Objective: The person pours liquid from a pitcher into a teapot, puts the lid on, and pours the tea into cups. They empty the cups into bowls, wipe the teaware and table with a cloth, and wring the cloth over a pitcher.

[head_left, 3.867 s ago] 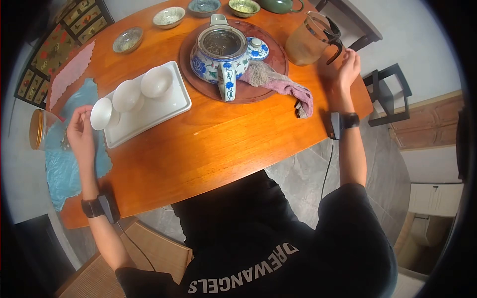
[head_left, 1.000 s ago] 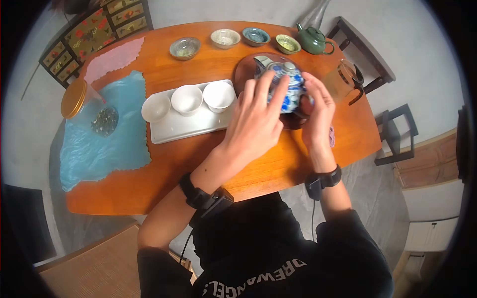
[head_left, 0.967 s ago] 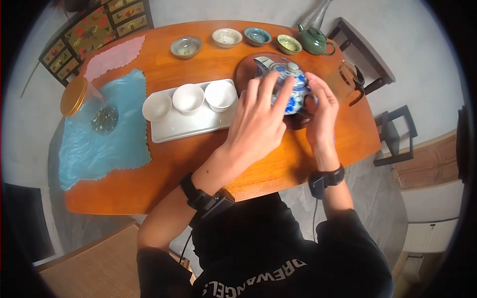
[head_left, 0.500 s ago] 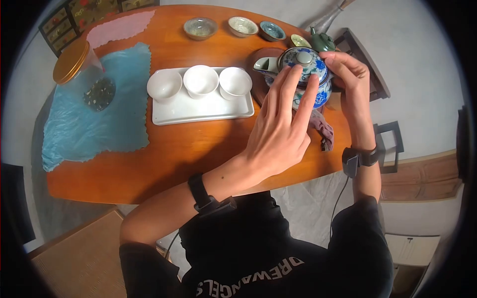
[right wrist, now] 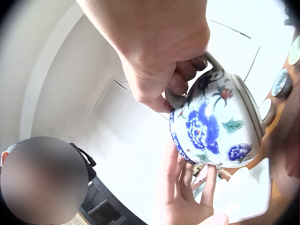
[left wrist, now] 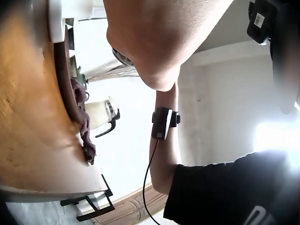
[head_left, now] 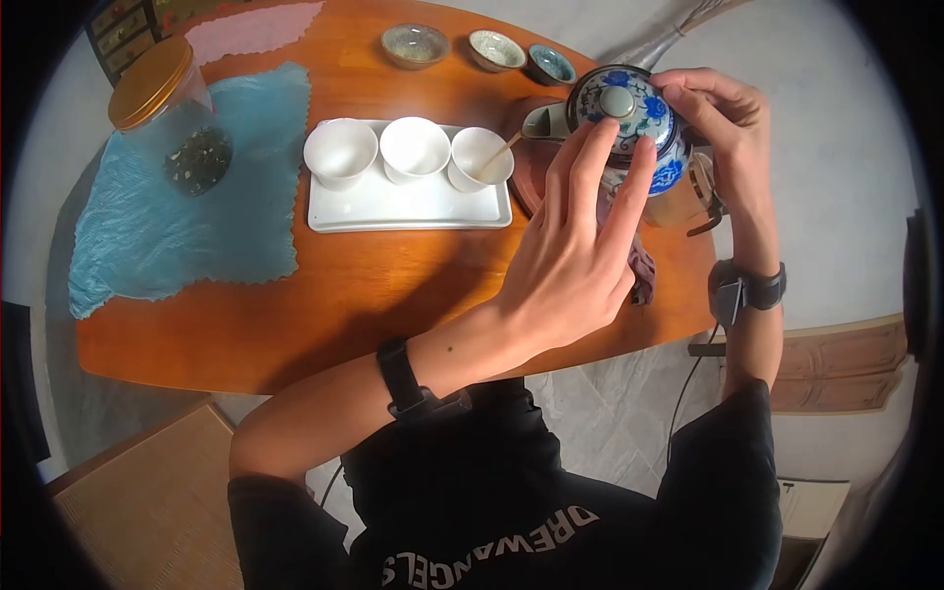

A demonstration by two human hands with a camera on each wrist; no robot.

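Observation:
My right hand (head_left: pixel 733 123) grips the handle of a blue-and-white floral teapot (head_left: pixel 667 179), raised and tilted toward the left. In the right wrist view, its fingers are curled through the teapot's handle (right wrist: pixel 213 62). Straight fingers of my left hand (head_left: pixel 575 265) touch the teapot's lid (head_left: pixel 590 96) beside the knob. A thin pale stream of tea (head_left: pixel 507 151) runs from the spout into the rightmost white cup (head_left: pixel 469 175). Two more white cups, the middle one (head_left: pixel 415 162) and the left one (head_left: pixel 340 167), stand beside it on a white tray (head_left: pixel 413 218).
A gold-lidded jar (head_left: pixel 152 84) of dried tea lies on blue cloth (head_left: pixel 187 256). Small bowls, including a grey one (head_left: pixel 415 44), line the back. Beyond the teapot are a round reddish tray (head_left: pixel 531 177), a crumpled towel (head_left: pixel 642 275) and a glass pitcher (head_left: pixel 678 205).
From the table, the teapot, its lid now on, has been lifted and tipped left by my right hand. Tea now flows into the rightmost cup. My left hand has moved from the tray to the lid.

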